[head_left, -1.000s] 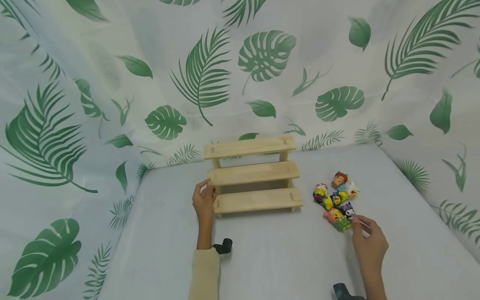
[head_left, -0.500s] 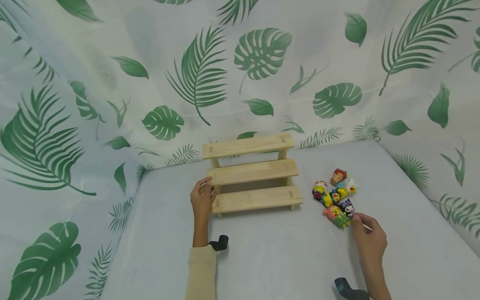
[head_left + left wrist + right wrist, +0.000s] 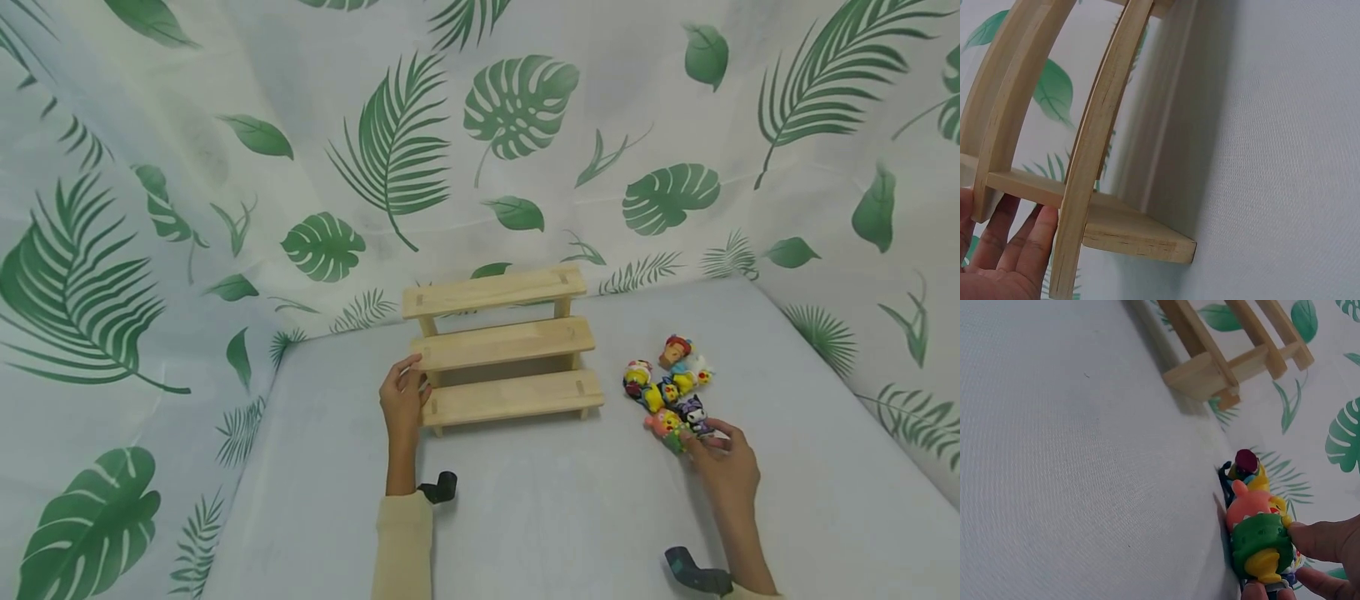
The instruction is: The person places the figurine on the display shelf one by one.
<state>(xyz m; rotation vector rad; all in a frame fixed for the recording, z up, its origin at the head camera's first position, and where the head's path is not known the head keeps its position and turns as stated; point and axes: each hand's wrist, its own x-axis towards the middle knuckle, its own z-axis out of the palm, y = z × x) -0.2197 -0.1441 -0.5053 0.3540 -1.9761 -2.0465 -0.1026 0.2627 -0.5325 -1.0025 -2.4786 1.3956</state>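
A three-tier wooden stand [image 3: 510,342] stands on the white surface. My left hand [image 3: 402,398] holds its left end, and in the left wrist view the fingers [image 3: 1035,240] curl against the side frame. To the right lies a cluster of small toy figurines [image 3: 663,392] in several colours. At its near edge my right hand [image 3: 726,468] grips a figurine with green on it; in the right wrist view the fingers [image 3: 1316,540] are around this green-and-yellow figurine [image 3: 1263,540]. A pink figurine [image 3: 1250,509] and a black-and-purple one [image 3: 694,414] sit close by. The grip is partly hidden.
White cloth with green leaf prints [image 3: 525,108] hangs behind and at both sides. A dark camera mount [image 3: 442,487] sticks out from the left wrist, and another dark mount [image 3: 693,573] from the right wrist. The stand's back is near the rear cloth.
My right hand has shifted left and closed in around the figurine at the cluster's near edge. The left hand stays on the stand. The head view has drifted slightly.
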